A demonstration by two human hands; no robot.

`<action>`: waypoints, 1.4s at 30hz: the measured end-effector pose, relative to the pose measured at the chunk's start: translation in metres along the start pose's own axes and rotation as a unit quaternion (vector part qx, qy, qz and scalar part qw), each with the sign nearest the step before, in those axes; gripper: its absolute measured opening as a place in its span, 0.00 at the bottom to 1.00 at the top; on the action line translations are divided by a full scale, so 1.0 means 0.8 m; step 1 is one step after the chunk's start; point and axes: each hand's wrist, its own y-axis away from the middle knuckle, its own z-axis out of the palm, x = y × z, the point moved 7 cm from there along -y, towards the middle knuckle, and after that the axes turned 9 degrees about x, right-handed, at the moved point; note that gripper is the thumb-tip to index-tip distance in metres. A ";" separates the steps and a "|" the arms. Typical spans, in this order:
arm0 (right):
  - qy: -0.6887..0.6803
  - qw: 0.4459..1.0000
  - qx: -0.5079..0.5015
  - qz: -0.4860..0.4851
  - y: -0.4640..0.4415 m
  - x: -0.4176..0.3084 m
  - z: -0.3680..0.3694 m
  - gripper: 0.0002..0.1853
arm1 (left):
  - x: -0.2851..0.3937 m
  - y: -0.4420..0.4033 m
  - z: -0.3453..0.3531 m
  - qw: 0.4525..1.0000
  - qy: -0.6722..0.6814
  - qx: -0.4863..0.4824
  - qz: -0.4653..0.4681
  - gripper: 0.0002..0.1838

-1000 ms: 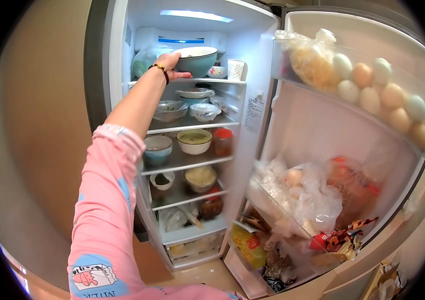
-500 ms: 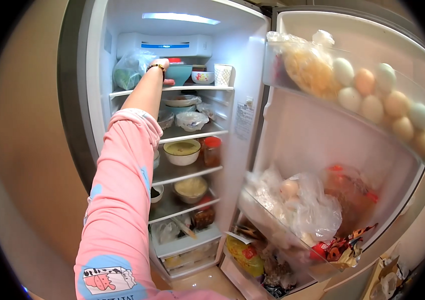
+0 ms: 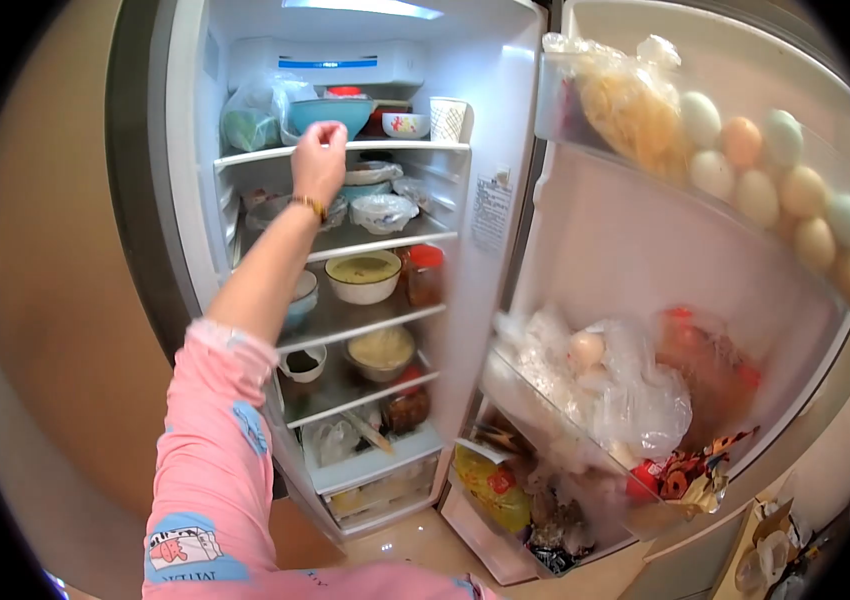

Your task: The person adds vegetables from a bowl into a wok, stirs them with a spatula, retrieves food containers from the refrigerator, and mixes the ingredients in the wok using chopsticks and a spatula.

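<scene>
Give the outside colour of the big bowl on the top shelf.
The bowl is teal outside, as the head view shows.

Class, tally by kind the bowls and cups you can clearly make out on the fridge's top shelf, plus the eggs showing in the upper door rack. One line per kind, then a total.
Bowls: 2 (teal bowl, flowered bowl)
Cups: 1 (patterned cup)
Eggs: 9
Total: 12
</scene>
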 end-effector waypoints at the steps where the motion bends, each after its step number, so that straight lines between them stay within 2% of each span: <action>1: 0.006 1.000 -0.002 -0.012 -0.002 -0.005 0.003 0.17 | 0.017 0.046 -0.007 0.995 0.049 -0.072 -0.050 0.13; 3: 0.029 0.999 -0.007 -0.044 -0.012 -0.023 0.016 0.18 | 0.013 0.138 -0.021 0.976 0.124 -0.147 -0.100 0.09; 6: 0.057 0.995 -0.044 -0.074 -0.043 -0.063 0.035 0.19 | -0.028 0.289 -0.049 0.954 0.111 -0.254 -0.111 0.10; 7: 0.062 0.993 -0.071 -0.073 -0.058 -0.079 0.046 0.22 | -0.054 0.343 -0.065 0.935 0.045 -0.302 -0.178 0.11; 8: 0.039 0.985 -0.058 -0.155 -0.082 -0.085 0.049 0.25 | -0.101 0.404 -0.076 0.904 0.017 -0.361 -0.229 0.12; 9: 0.000 0.982 -0.071 -0.176 -0.063 -0.115 0.062 0.28 | -0.117 0.454 -0.097 0.873 0.001 -0.402 -0.277 0.12; 10: 0.004 0.972 -0.090 -0.215 -0.028 -0.154 0.079 0.29 | -0.125 0.497 -0.121 0.875 0.005 -0.397 -0.278 0.11; 11: 0.008 0.960 -0.111 -0.256 -0.001 -0.187 0.091 0.30 | -0.131 0.535 -0.143 0.847 -0.025 -0.432 -0.308 0.11; 12: 0.011 0.962 -0.101 -0.252 0.004 -0.200 0.094 0.30 | -0.142 0.572 -0.164 0.806 -0.039 -0.456 -0.374 0.12; 13: 0.017 0.956 -0.127 -0.265 0.008 -0.212 0.106 0.32 | -0.138 0.590 -0.178 0.804 -0.039 -0.460 -0.375 0.12; 15: 0.025 0.946 -0.165 -0.277 0.008 -0.215 0.113 0.34 | -0.140 0.624 -0.215 0.740 -0.058 -0.483 -0.464 0.12; 16: 0.049 0.948 -0.157 -0.271 0.006 -0.218 0.113 0.35 | -0.140 0.624 -0.227 0.742 -0.063 -0.476 -0.467 0.12; 17: 0.073 0.950 -0.149 -0.265 0.006 -0.221 0.115 0.35 | -0.138 0.624 -0.235 0.746 -0.091 -0.506 -0.423 0.13; 18: 0.023 0.958 -0.157 -0.241 0.008 -0.223 0.115 0.35 | -0.135 0.627 -0.240 0.746 -0.118 -0.536 -0.379 0.13; 19: 0.028 0.957 -0.160 -0.238 -0.002 -0.224 0.119 0.35 | -0.142 0.634 -0.249 0.743 -0.121 -0.535 -0.384 0.13; 21: 0.016 0.941 -0.171 -0.291 -0.022 -0.222 0.117 0.35 | -0.151 0.643 -0.259 0.749 -0.154 -0.580 -0.280 0.14; 22: -0.022 0.940 -0.204 -0.273 -0.017 -0.228 0.124 0.31 | -0.141 0.640 -0.261 0.751 -0.161 -0.585 -0.260 0.14; 25: 0.042 0.941 -0.185 -0.279 -0.010 -0.241 0.127 0.26 | -0.133 0.660 -0.267 0.710 -0.178 -0.611 -0.300 0.19; 27: 0.053 0.937 -0.166 -0.301 -0.005 -0.245 0.125 0.24 | -0.108 0.669 -0.261 0.704 -0.176 -0.621 -0.297 0.18; 30: 0.070 0.929 -0.168 -0.321 0.000 -0.249 0.123 0.22 | -0.078 0.693 -0.247 0.699 -0.176 -0.666 -0.192 0.18; 33: 0.071 0.926 -0.186 -0.322 0.004 -0.245 0.126 0.22 | -0.032 0.718 -0.231 0.673 -0.155 -0.687 -0.225 0.19; 36: 0.039 0.923 -0.184 -0.336 -0.006 -0.229 0.126 0.22 | 0.009 0.755 -0.211 0.700 -0.079 -0.684 -0.187 0.19; 40: 0.059 0.927 -0.207 -0.308 0.021 -0.244 0.124 0.22 | 0.077 0.784 -0.185 0.690 -0.063 -0.685 -0.228 0.20; 42: 0.063 0.928 -0.216 -0.297 0.023 -0.234 0.121 0.23 | 0.106 0.800 -0.170 0.704 -0.020 -0.689 -0.174 0.22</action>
